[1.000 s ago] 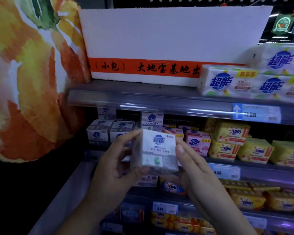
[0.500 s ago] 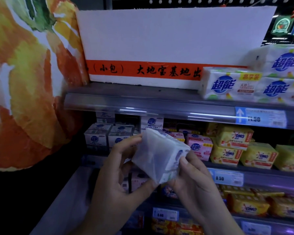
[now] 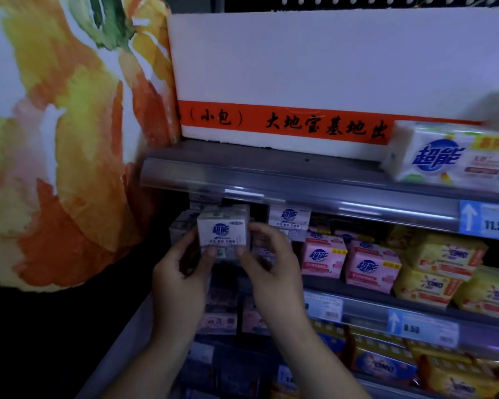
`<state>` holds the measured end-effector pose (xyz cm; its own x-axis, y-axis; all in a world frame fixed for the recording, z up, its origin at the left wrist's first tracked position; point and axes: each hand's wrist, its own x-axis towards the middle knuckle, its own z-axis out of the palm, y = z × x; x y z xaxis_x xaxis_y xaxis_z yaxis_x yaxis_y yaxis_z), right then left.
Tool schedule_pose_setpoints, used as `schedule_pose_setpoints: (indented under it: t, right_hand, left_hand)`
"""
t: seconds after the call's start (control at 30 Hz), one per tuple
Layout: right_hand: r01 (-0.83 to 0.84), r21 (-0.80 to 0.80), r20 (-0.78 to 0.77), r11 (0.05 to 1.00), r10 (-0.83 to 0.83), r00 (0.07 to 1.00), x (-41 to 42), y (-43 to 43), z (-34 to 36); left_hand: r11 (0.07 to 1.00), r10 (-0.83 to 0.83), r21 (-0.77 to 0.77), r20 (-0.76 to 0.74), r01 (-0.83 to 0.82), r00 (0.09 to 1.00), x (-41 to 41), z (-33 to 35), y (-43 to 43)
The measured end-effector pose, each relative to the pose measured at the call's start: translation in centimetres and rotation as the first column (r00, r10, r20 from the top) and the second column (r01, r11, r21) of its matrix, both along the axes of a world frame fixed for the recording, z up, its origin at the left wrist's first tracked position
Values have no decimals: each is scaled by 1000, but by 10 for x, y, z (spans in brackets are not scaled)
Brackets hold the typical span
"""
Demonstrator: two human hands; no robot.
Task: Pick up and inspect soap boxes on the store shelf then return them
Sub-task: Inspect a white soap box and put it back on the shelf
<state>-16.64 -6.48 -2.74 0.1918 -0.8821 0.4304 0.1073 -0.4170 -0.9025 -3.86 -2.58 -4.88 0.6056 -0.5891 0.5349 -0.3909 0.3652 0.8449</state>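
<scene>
Store shelving fills the view, beside a big orange and yellow painted wall panel on the left. On the top shelf stands a broad white board with a red band. White wrapped soap packs lie at its right end. One level down sit yellow packs, pink boxes and, at the left end, a row of white boxes.

The soap box is held up in front of that left end, just under the top shelf's rail. Its printed face is turned to the person, logo upright. That face looks about as tall as it is wide, and the depth runs back toward the shelf, so I cannot name the long axis with certainty.

The left hand and right hand each have a narrow grip on a lower corner, thumb on the front face.

My judgement is that such a low pinch leaves the top free to tip, and the slick wrap could slide out. Pushing it in crooked could shove the white boxes behind. The pink row is close enough for a misplaced return.
</scene>
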Motion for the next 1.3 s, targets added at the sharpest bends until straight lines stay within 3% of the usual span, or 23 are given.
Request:
schedule_pose_setpoints:
  t: [0.2,0.33,0.47,0.7,0.83,0.93,1.0,1.07,1.2,1.3]
  right_hand:
    - [-40,-31,48,999,41,998,7,-4,-2]
    - [-35,-24,-34,999,34,999,8,-11,-6]
    - [-4,-11,-102,1000,2,995,10,-5,-21]
    - [49,-63,-268,997,-64,961,16,-6,-22]
    - [11,-8,-261,1000,-13,965,13,-2,-17]
    - [168,-55,-201,984,-175,964,-8,4,-20]
    - [305,-84,-123,949,-313,942,-30,2,-23]
    - [338,-72,-98,939,-343,934,-47,-8,-20]
    - [253,-7,-224,967,-248,943,-57,-30,-3]
    - [144,21,-219,989,-136,966,-58,-35,6]
  left_hand:
    - [998,0,-59,-1,0,1000,14,0,-3]
    - [997,-63,-31,45,64,997,19,5,-20]
    - [990,129,29,192,-137,973,27,2,-31]
    - [987,129,75,185,-145,974,34,4,-48]
    - [982,154,81,192,-172,969,33,7,-50]
    - [971,240,-52,224,-234,944,21,1,-34]
    - [982,174,-126,339,-139,925,0,-6,-20]
    - [1000,-29,3,420,30,907,-25,-6,-17]
    - [925,-286,325,261,195,922,-60,2,-36]
    - [906,-310,349,166,238,936,-67,4,-46]
